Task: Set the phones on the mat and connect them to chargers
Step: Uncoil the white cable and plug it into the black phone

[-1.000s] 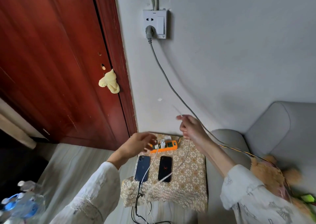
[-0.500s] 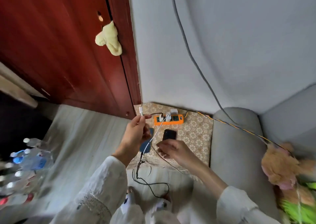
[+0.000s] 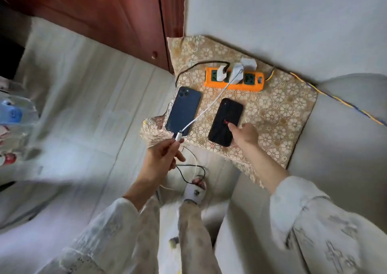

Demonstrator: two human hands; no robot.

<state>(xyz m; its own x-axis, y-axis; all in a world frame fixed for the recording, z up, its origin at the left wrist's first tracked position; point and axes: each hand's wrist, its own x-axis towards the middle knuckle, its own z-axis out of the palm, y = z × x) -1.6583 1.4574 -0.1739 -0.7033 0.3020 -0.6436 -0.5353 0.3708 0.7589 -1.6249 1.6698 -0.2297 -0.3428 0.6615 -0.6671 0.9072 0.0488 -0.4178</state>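
A beige flowered mat point(image 3: 276, 110) lies on the floor by the wall. On it rest a dark blue phone point(image 3: 184, 110), face down, and to its right a black phone point(image 3: 224, 116), also face down. An orange power strip point(image 3: 234, 81) behind them holds two white charger plugs. My left hand point(image 3: 161, 160) pinches the free end of a white charging cable point(image 3: 209, 108) just below the blue phone's near end. My right hand point(image 3: 245, 133) rests on the black phone's near right edge, thumb on its back. A black cable runs from the blue phone's near end.
A grey sofa point(image 3: 339, 148) borders the mat on the right. A red-brown wooden door point(image 3: 117, 16) stands behind on the left. Plastic bottles point(image 3: 12, 114) sit at the far left. My sandalled foot point(image 3: 194, 192) stands on the pale floor among loose cable loops.
The view has tipped down onto the mat. My right hand dropped from the raised cable to the black phone. My left hand brought the white cable's end down near the blue phone.
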